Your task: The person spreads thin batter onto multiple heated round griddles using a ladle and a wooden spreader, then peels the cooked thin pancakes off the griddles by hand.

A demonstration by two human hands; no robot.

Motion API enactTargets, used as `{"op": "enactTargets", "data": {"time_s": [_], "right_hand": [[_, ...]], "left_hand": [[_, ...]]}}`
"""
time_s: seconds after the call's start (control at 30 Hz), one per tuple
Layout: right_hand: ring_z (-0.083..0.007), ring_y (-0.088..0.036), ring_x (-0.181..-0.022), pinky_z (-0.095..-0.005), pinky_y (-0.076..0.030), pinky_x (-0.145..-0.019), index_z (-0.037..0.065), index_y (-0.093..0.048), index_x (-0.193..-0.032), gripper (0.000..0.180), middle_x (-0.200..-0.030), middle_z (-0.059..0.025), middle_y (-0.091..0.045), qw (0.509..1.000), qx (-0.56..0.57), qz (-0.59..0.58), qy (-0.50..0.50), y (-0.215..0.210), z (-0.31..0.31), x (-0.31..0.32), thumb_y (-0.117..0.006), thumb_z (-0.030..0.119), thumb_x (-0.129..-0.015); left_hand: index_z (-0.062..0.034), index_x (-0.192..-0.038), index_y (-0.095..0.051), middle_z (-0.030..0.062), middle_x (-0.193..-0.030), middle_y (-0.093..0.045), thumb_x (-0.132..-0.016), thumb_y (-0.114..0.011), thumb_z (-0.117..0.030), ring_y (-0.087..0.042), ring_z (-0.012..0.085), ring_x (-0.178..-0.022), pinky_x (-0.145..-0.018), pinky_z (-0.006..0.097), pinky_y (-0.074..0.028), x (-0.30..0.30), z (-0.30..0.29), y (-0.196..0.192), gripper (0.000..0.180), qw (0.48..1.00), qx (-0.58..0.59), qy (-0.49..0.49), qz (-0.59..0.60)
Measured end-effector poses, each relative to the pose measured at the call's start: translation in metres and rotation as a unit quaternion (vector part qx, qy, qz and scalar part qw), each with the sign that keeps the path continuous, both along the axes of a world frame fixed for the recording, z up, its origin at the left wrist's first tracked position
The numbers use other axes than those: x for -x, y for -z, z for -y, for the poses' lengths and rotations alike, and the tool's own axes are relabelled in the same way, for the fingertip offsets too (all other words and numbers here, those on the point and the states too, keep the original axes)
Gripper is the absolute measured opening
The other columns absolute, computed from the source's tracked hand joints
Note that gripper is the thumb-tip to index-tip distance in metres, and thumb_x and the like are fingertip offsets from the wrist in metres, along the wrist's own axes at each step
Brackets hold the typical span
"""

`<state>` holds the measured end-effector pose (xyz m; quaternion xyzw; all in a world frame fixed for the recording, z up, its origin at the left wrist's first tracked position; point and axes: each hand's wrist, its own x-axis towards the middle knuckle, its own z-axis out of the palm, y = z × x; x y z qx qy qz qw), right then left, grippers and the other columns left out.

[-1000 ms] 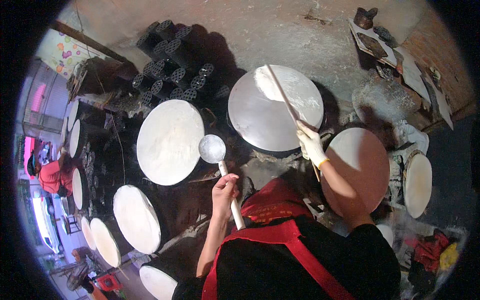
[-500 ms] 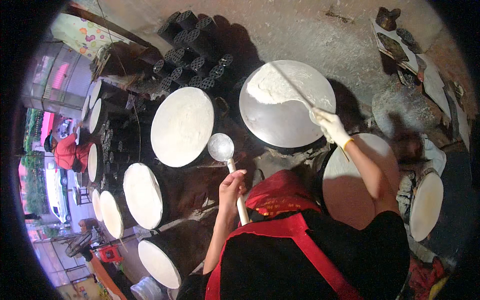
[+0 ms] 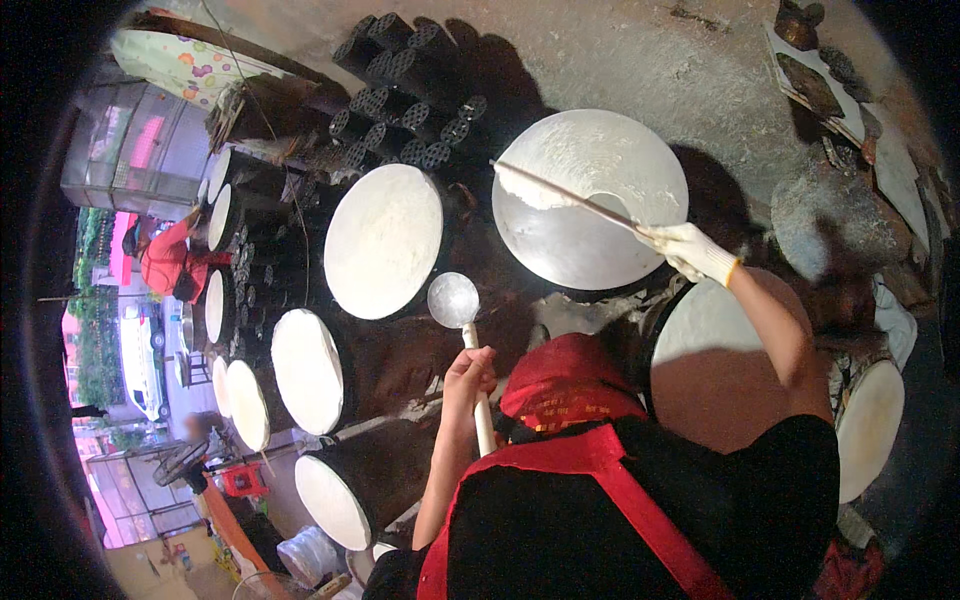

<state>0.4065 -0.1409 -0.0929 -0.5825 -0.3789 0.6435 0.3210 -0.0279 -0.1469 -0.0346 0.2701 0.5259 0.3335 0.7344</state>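
Note:
My left hand (image 3: pixel 468 378) is closed round the pale handle of a metal ladle (image 3: pixel 453 299), whose round bowl points away from me. A white knitted glove covers my right hand (image 3: pixel 693 250), closed on one end of a long thin spreading stick (image 3: pixel 570 196). The stick lies low across a large round griddle (image 3: pixel 570 260), reaching toward its left rim. White batter (image 3: pixel 605 150) coats the griddle's far part in a streaky layer, thicker by the stick's tip. Bare grey metal shows on the near side. The ladle hangs left of this griddle, apart from it.
A second round griddle (image 3: pixel 383 240) with a pale coating stands to the left; another (image 3: pixel 730 360) is at my right elbow, partly shadowed. More white round tops (image 3: pixel 307 370) line the left. Black perforated coal briquettes (image 3: pixel 400 90) are piled against the wall. A person in red (image 3: pixel 165 262) is far left.
The stick has swung counter-clockwise, its tip moving from the griddle's far edge to the left rim. Batter now covers more of the far right side. My left hand still grips the ladle.

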Motion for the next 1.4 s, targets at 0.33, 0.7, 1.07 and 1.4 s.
{"op": "enactTargets", "data": {"time_s": [0.33, 0.7, 1.07, 1.4], "right_hand": [[-0.0022, -0.03, -0.038, -0.0203, -0.025, -0.032, 0.019, -0.058, -0.126, 0.036, -0.054, 0.0085, -0.041, 1.0, 0.004, 0.02, 0.004, 0.015, 0.007, 0.005, -0.055, 0.019, -0.09], [0.0001, -0.031, -0.044, -0.017, -0.025, -0.037, 0.013, -0.056, -0.127, 0.036, -0.063, 0.0106, -0.044, 0.955, -0.098, 0.055, 0.276, 0.011, 0.101, 0.111, -0.057, 0.02, -0.092], [-0.004, -0.029, -0.035, -0.0202, -0.023, -0.03, 0.013, -0.05, -0.13, 0.034, -0.052, 0.0078, -0.035, 0.846, -0.16, -0.239, 0.448, 0.047, 0.138, 0.309, -0.043, 0.025, -0.098], [-0.0112, -0.041, -0.036, -0.0269, -0.037, -0.032, 0.024, -0.042, -0.132, 0.039, -0.057, -0.0001, -0.045, 0.793, -0.117, -0.113, 0.587, 0.096, -0.199, 0.403, -0.041, 0.041, -0.097]], "left_hand": [[-0.0045, -0.103, -0.063, -0.006, -0.073, -0.05, -0.092, -0.058, -0.014, -0.038, 0.0028, -0.059, -0.051, 0.017, -0.032, 0.017, 0.029, -0.004, 0.015, 0.998, 0.035, 0.002, -0.043], [-0.0052, -0.095, -0.063, -0.0049, -0.074, -0.053, -0.09, -0.062, -0.016, -0.041, 0.0038, -0.056, -0.049, 0.019, -0.034, 0.035, -0.013, -0.003, 0.012, 0.987, 0.015, 0.151, -0.043], [-0.0074, -0.101, -0.065, -0.0065, -0.067, -0.049, -0.092, -0.058, -0.016, -0.041, 0.0025, -0.054, -0.047, 0.019, -0.031, 0.161, -0.025, 0.008, 0.014, 0.972, 0.003, 0.229, -0.06], [-0.008, -0.095, -0.064, -0.0025, -0.069, -0.058, -0.091, -0.06, -0.018, -0.042, 0.0035, -0.049, -0.043, 0.018, -0.033, 0.301, 0.005, 0.01, 0.011, 0.99, -0.047, 0.099, -0.084]]}}
